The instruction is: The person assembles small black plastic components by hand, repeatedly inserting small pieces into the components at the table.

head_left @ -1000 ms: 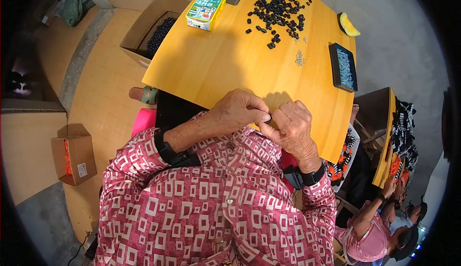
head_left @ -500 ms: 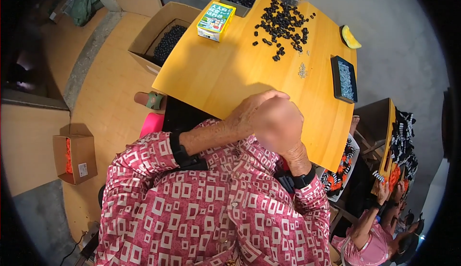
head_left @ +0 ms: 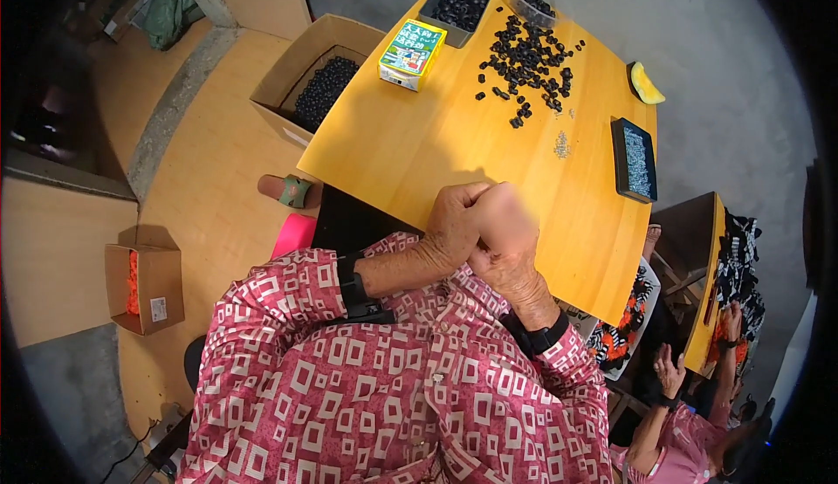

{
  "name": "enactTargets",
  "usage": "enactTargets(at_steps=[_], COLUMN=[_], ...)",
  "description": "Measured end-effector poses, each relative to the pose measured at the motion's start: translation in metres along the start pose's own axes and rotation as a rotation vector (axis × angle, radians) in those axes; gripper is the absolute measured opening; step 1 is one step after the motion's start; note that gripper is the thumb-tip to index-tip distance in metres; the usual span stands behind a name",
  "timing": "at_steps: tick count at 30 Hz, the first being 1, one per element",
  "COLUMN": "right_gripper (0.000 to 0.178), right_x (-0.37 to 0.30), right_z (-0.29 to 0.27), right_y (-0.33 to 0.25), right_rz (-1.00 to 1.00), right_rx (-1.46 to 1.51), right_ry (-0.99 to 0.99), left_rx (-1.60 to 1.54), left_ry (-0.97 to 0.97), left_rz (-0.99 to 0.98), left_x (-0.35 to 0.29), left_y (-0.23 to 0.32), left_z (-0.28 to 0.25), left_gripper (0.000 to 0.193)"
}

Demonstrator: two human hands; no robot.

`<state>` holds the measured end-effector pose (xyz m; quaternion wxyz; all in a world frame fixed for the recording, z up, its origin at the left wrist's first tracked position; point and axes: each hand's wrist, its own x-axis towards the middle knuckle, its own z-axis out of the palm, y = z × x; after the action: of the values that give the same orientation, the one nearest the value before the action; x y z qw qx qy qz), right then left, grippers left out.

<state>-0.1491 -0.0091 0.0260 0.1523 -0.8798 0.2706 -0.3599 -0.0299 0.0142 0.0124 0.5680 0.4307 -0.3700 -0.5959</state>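
My left hand [head_left: 451, 229] and my right hand [head_left: 513, 267] meet at the near edge of the yellow wooden table [head_left: 419, 148]. The left fingers are curled in and press against the right hand. Part of the right hand is smeared by a blurred patch. Both look closed, and whatever lies between them is hidden. Beyond them on the tabletop are small silvery bits [head_left: 561, 144] and a spread of small black pieces [head_left: 530, 58]. A black tray [head_left: 621, 163] of silvery bits lies to the right.
A yellow-green box [head_left: 412, 53], a grey bin [head_left: 459, 37] of black pieces, a clear bowl [head_left: 534, 14] and a yellow wedge-shaped piece [head_left: 646, 84] sit along the table. Cardboard boxes [head_left: 269, 100] stand at left. At right, a co-worker [head_left: 676, 436] sits by another table.
My hands have come lower and slightly nearer my body, still together, the left wrist bending more. The whole view has shifted slightly. The co-worker's hands have moved apart.
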Motion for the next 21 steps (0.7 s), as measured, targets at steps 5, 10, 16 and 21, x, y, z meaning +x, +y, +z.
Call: enactTargets(at_steps=[5,10,16,21], right_gripper=[0.017,0.023,0.029,0.028], right_x=[0.0,0.002,-0.013,-0.016], right_z=[-0.003,-0.018,-0.025,-0.024], right_y=[-0.001,0.004,0.007,-0.002], right_rz=[-0.02,-0.077,-0.05,0.0], right_rx=[-0.012,-0.198,-0.325,-0.243], right_ry=[-0.01,0.024,-0.149,-0.184], left_rx=[0.05,0.188,0.356,0.376], left_ry=[-0.012,-0.1,-0.298,-0.325], left_rz=[0.038,-0.083,-0.225,-0.218], left_x=[-0.001,-0.004,-0.003,-0.004], left_y=[-0.001,0.013,0.01,0.01], left_z=[-0.001,-0.025,-0.044,-0.047], left_gripper=[0.036,0.031,0.019,0.019])
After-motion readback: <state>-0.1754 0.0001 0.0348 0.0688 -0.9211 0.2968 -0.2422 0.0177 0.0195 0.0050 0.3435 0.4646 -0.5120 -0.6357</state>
